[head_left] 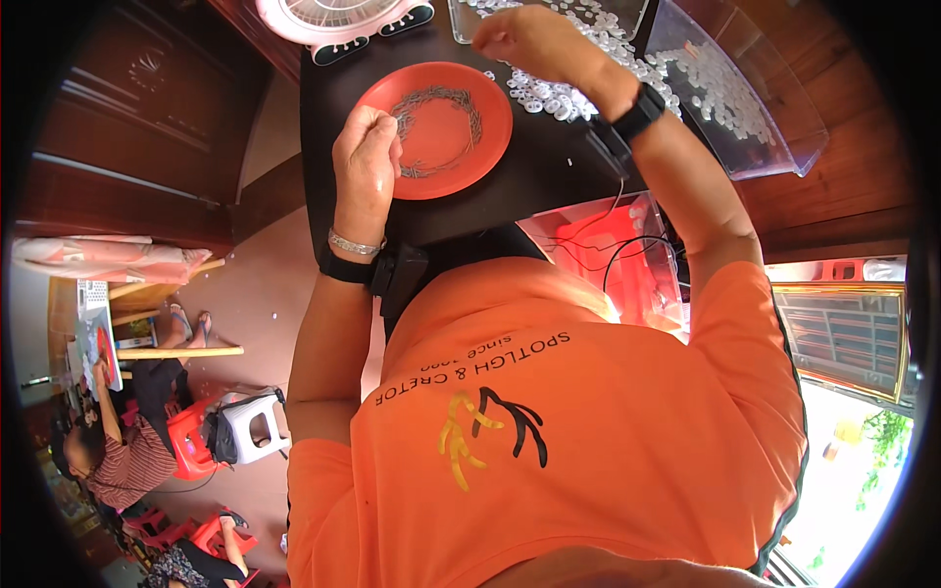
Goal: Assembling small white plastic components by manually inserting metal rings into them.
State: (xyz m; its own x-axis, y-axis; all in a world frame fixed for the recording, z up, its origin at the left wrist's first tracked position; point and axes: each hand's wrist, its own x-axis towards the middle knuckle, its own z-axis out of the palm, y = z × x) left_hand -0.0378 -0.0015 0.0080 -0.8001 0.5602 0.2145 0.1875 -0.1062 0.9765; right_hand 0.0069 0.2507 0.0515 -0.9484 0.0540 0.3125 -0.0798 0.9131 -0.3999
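My left hand [369, 162] is closed, thumb against curled fingers, at the left rim of a round orange-red plate [431, 80]. What it holds, if anything, is hidden. Inside the plate, many thin grey metal pins [477, 125] lie in a loose ring. Above a heap of small white plastic pieces [559, 101] hangs my right hand [549, 44], its fingers curled together. Whatever they pinch is too small to make out. A black band with a small box sits on each wrist.
A pink-and-white fan [328, 22] stands on the dark table [333, 118] at far left. A clear bin [799, 147] with more white pieces is at right. Below the table edge sits a clear box [671, 284] with red contents and cables. Other people [132, 461] sit at left.
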